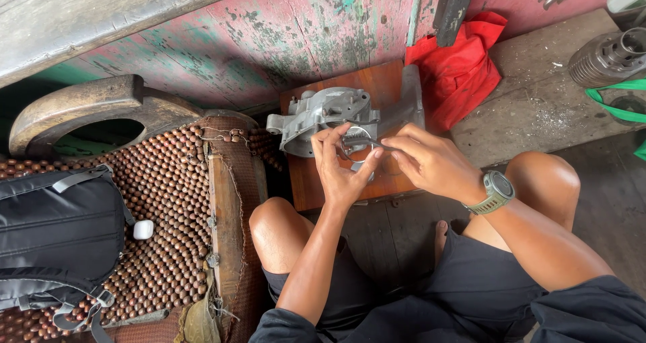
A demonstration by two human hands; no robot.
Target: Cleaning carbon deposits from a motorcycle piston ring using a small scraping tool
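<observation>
We see the left hand (340,168) and right hand (431,161) pinching a small metal ring (356,144) between fingertips, both hands closed on it, just above a grey casing (323,117) on a wooden board (377,87). The fingertip hold looks light; we judge the ring could slip and drop between the knees or roll under the beaded seat cover (168,201). A red cloth (461,70) lies beside the board, a black bag (57,228) well apart.
</observation>
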